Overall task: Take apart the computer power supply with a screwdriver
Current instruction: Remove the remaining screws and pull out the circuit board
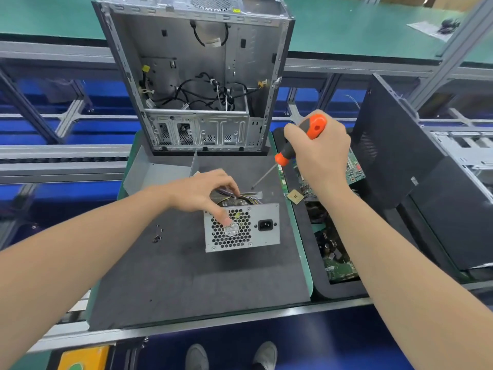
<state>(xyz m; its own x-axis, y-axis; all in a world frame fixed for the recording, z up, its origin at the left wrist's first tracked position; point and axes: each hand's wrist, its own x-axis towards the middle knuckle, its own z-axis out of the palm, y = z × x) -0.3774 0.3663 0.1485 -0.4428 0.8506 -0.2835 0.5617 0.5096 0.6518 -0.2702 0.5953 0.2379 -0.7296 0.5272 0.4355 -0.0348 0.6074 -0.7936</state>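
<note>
A grey metal power supply (264, 237) sits on the dark work mat (186, 284), its honeycomb fan grille and black power socket facing me. My left hand (205, 192) rests on its top, the thumb down over the grille and the fingers curled over the wires at the back. My right hand (320, 153) grips the orange-and-black handle of a screwdriver (286, 153). The shaft slants down and left, and its tip reaches the far top edge of the power supply. The casing's top looks open, with wires showing inside.
An emptied computer case (197, 76) stands open at the back of the mat, a bent grey metal cover (157, 172) beside it. Small loose screws (157, 235) lie left of the power supply. Circuit boards (337, 265) fill a black tray at right, beside a dark case panel (394, 156).
</note>
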